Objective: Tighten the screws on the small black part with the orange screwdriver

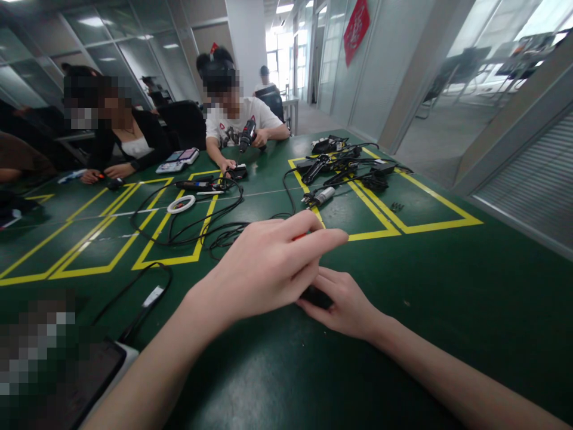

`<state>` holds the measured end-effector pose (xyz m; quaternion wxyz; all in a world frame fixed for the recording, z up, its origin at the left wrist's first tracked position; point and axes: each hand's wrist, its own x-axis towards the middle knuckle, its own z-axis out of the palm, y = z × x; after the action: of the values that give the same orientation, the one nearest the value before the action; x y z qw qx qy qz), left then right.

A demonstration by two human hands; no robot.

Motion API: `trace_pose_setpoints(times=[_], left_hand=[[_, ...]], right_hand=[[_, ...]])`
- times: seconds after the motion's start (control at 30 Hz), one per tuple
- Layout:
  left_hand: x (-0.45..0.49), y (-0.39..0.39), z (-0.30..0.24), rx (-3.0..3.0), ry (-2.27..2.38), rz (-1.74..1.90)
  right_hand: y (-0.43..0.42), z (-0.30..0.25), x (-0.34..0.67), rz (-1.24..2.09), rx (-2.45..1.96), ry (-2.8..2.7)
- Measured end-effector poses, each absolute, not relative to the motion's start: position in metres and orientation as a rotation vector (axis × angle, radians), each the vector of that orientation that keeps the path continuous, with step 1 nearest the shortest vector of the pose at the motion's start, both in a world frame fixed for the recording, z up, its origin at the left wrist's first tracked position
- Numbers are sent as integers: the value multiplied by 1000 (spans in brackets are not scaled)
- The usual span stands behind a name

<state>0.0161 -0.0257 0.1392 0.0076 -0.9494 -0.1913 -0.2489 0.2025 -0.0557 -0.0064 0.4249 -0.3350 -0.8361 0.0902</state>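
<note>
My left hand (268, 266) hovers over the green table (447, 298) with its fingers pinched together; a thin red thing (301, 236) shows between thumb and forefinger. Just under it, my right hand (344, 304) rests on the table, fingers curled round a small dark object (316, 297) that is mostly hidden. The two hands touch or overlap where the left covers the right's fingertips.
Black cables (192, 224) and a white ring (181, 204) lie in yellow-taped boxes ahead. A heap of chargers and tools (340, 167) sits far right. Two people sit across the table, one holding a drill (247, 135). A tablet (89, 376) lies at the near left.
</note>
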Motion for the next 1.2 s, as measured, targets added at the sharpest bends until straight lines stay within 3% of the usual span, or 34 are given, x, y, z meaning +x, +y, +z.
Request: trace_pose_setpoints(times=[1.2], left_hand=[[20,-17,133,-2899,-571,-799]], right_hand=[[-56,-4,208,139,-957,-2289]])
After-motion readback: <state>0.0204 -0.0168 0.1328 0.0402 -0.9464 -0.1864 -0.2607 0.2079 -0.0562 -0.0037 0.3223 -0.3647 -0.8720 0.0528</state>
